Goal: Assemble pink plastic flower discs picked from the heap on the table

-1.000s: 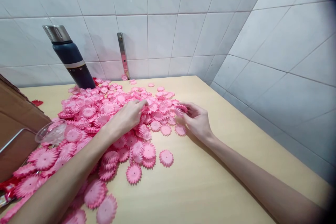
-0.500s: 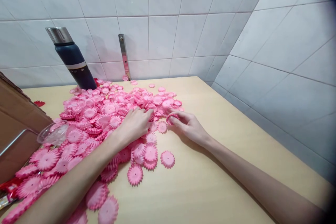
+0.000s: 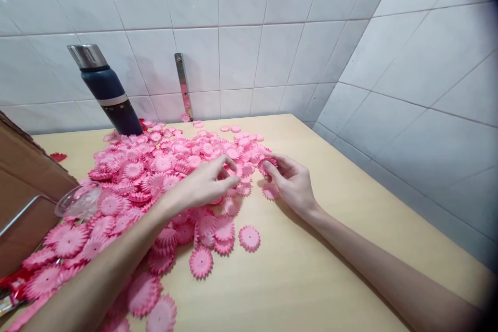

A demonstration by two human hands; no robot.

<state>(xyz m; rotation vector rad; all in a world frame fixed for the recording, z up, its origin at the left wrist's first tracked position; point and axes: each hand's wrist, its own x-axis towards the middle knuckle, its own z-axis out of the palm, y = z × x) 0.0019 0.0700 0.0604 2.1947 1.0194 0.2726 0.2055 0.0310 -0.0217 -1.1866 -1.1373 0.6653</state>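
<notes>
A wide heap of pink scalloped discs point(image 3: 163, 163), like paper flower petals with a small hole in the middle, covers the left and centre of the table. Over the heap's right side is my left hand point(image 3: 213, 179), thumb and fingers apart, nothing seen between them. My right hand point(image 3: 293, 184) pinches a small stack of pink petal discs point(image 3: 267, 165) at the heap's right edge. Just below that stack, a loose pink disc point(image 3: 270, 191) lies on the table. Two single discs, one point(image 3: 249, 238) and another point(image 3: 201, 262), lie nearer to me.
A dark blue bottle point(image 3: 112, 98) with a steel cap stands behind the heap. At left are a cardboard box point(image 3: 31, 192), a clear plastic lid or dish point(image 3: 80, 201) and a red wrapper point(image 3: 15, 285). Tiled walls border the wooden table point(image 3: 330, 270), and a metal bracket point(image 3: 182, 80) is fixed at the back.
My left hand has lifted off the discs and its fingers have spread. My right hand has moved slightly right with its stack. Some discs at the heap's right edge have shifted.
</notes>
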